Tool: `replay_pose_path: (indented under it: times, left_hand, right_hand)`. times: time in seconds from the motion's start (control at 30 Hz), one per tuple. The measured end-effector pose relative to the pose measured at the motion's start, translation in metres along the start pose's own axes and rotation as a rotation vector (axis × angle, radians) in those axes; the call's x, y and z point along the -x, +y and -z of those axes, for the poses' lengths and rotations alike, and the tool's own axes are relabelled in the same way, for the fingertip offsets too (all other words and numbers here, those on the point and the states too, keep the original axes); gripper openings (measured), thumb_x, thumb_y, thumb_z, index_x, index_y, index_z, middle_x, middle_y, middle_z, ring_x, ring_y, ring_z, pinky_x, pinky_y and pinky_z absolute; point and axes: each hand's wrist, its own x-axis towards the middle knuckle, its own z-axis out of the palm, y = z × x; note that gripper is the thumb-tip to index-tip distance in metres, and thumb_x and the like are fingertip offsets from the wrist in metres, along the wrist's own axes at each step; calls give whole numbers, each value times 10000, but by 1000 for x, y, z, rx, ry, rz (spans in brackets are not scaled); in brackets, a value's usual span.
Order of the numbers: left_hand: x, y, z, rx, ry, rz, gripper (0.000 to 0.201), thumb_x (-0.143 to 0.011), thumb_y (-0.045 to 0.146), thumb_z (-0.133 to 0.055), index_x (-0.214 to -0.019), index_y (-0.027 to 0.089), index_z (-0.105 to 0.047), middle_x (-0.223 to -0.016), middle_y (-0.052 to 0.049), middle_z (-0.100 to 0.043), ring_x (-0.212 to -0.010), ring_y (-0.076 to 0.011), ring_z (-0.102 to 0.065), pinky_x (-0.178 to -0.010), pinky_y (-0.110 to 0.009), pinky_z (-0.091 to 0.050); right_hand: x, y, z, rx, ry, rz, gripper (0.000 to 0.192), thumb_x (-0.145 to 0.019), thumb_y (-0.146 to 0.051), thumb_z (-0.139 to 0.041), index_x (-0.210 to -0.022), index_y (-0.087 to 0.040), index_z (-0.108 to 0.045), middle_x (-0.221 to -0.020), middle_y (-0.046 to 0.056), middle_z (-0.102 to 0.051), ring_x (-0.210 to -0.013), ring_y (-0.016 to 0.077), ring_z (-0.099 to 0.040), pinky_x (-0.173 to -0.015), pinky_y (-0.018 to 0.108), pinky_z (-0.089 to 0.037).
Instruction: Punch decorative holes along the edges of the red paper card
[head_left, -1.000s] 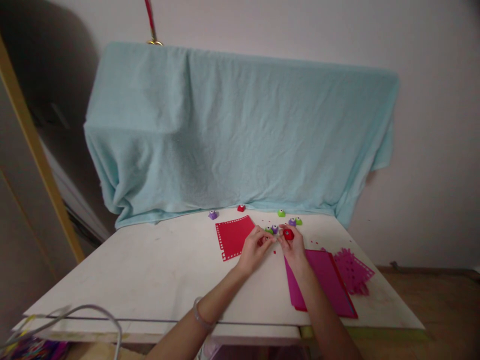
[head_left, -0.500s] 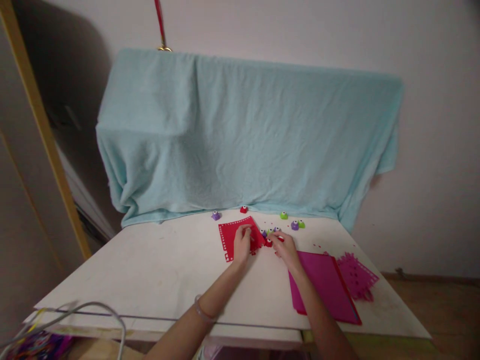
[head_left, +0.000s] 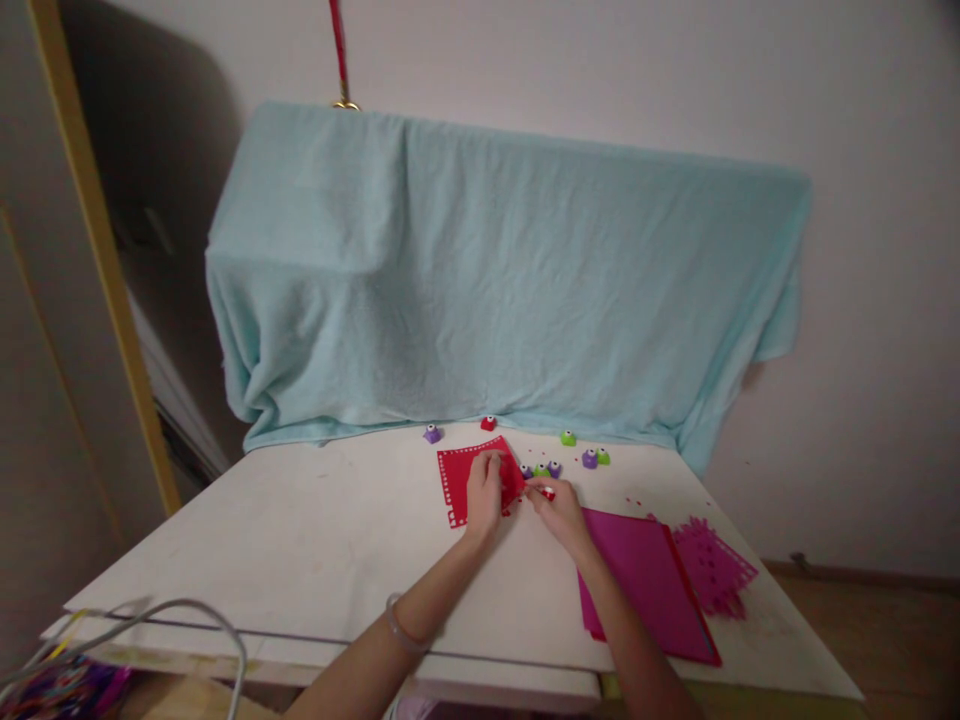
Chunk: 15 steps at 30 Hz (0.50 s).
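Your left hand (head_left: 484,495) lies on the red sheet (head_left: 469,475), fingers together, pressing its right part onto the table (head_left: 300,540). Your right hand (head_left: 559,508), at 3 o'clock of the left, pinches a red punch (head_left: 547,492) at the sheet's right edge, fingers clamped on it. At 12 o'clock of that hand sit 3 small punches (head_left: 541,469), and 2 more (head_left: 595,458) at 1 o'clock. A pink stack (head_left: 649,580) lies at 5 o'clock. A blue cloth (head_left: 510,280) hangs behind.
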Motion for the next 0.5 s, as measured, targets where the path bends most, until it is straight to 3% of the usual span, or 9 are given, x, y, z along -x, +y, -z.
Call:
replay_pose_path:
  times: [0.07, 0.2, 0.37, 0.5]
  left_hand:
    - [8, 18, 2, -29, -53, -126, 327, -962, 432, -375, -970, 193, -598, -982, -54, -631, -934, -173, -569, -843, -278, -432]
    - [24, 37, 3, -80, -321, -242, 411, -984, 426, -345, -762, 177, -586, -732, -17, -586, -706, -142, -532, -692, -245, -394]
    - [31, 33, -4, -198, -558, -204, 554, -975, 466, -348, -578, 167, -593, -558, -10, -551, -543, -131, -487, -590, -249, -339]
    - [29, 38, -10, -100, -655, -181, 577, -984, 470, -313, -636, 179, -670, -662, -34, -651, -671, -163, -598, -753, -274, -422]
  right_hand:
    - [-2, 3, 0, -54, 24, -2, 141, -656, -327, -694, -691, -200, -743, -575, 37, -636, -534, 187, -548, -450, 252, -368]
    - [-7, 11, 3, -219, 62, -58, 226, -652, -380, -735, -753, -178, -733, -514, 17, -578, -444, 147, -470, -393, 235, -308]
    - [-11, 10, 9, -390, 87, -152, 343, -647, -438, -769, -841, -162, -705, -477, -45, -497, -373, 84, -368, -357, 206, -262]
    - [-10, 4, 13, -467, 111, -155, 351, -662, -434, -769, -852, -152, -680, -449, -72, -439, -341, 55, -290, -320, 187, -199]
